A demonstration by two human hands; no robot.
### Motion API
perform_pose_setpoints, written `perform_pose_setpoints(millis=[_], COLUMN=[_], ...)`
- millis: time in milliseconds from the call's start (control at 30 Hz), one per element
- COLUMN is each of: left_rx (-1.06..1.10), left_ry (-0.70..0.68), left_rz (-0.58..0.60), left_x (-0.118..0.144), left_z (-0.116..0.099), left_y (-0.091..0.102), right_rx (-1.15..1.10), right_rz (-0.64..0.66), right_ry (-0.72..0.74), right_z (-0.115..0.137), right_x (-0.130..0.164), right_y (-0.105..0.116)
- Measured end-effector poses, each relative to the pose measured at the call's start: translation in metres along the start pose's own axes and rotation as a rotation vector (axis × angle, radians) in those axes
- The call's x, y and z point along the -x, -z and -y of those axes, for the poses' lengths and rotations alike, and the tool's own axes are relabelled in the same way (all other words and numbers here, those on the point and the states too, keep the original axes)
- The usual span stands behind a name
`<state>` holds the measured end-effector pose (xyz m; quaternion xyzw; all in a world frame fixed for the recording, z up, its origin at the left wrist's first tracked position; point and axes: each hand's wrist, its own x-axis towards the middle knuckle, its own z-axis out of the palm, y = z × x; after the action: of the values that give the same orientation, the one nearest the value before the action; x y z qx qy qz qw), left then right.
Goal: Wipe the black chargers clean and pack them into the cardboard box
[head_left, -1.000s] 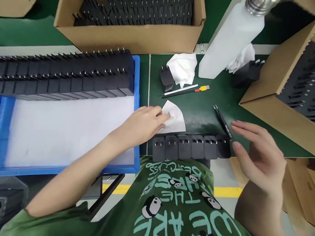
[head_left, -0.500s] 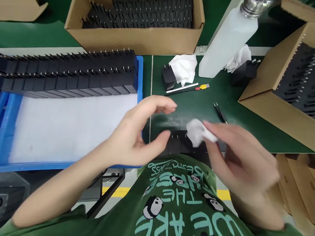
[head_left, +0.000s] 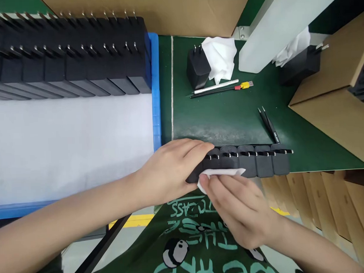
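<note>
A row of several black power adapters point(head_left: 247, 163) lies along the table's front edge, metal prongs pointing up. My left hand point(head_left: 174, 166) wraps round the row's left end, its fingers over the far side and its thumb low on the near side. Between the fingers of my right hand point(head_left: 241, 208) is a folded white cloth point(head_left: 225, 172), pressed to the near faces of the adapters just right of my left hand. Part of the leftmost adapter is hidden under my left hand.
At left, a blue tray point(head_left: 156, 113) holds rows of adapters. A single adapter point(head_left: 198, 68), a crumpled cloth point(head_left: 220, 57), a white stick point(head_left: 216, 86), a cable with a yellow USB plug point(head_left: 245, 85) and tweezers point(head_left: 268, 125) lie behind. Cardboard boxes point(head_left: 324, 115) stand right and back.
My left hand has come down from the air onto the adapter row. My right hand has brought the cloth left and down against the adapters. The view has tipped closer to the table.
</note>
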<state>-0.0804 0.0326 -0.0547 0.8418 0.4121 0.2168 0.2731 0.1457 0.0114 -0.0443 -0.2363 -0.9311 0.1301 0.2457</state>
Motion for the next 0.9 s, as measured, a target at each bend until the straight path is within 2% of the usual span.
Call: perform_pose_setpoints(millis=[267, 433, 533, 600, 667, 733, 833, 900], left_rx=[-0.013, -0.021, -0.009, -0.001, -0.001, -0.004, -0.022, -0.028], left_ry=[-0.019, -0.023, -0.012, -0.003, 0.011, 0.016, 0.016, 0.025], left_rz=[-0.037, -0.043, -0.029, -0.027, -0.026, -0.028, -0.064, -0.091], left_x=[0.0, 0.001, 0.001, 0.001, 0.001, 0.002, 0.003, 0.003], left_z=[0.004, 0.005, 0.004, 0.004, 0.004, 0.005, 0.004, 0.003], left_y=[-0.005, -0.006, -0.005, -0.005, -0.005, -0.006, -0.008, -0.009], right_rx=[-0.037, -0.076, -0.119, -0.189, -0.234, -0.147, 0.112, 0.197], right_rz=[0.067, 0.109, 0.076, 0.103, 0.179, 0.217, 0.082, -0.036], right_ry=[0.139, 0.114, 0.126, 0.061, -0.078, -0.217, -0.305, -0.28], right_z=[-0.012, -0.014, -0.01, -0.007, -0.003, -0.001, 0.0, 0.002], right_x=[-0.001, -0.003, -0.007, -0.006, -0.001, 0.008, 0.02, 0.021], right_y=[0.008, 0.005, 0.001, 0.007, 0.024, 0.043, 0.052, 0.036])
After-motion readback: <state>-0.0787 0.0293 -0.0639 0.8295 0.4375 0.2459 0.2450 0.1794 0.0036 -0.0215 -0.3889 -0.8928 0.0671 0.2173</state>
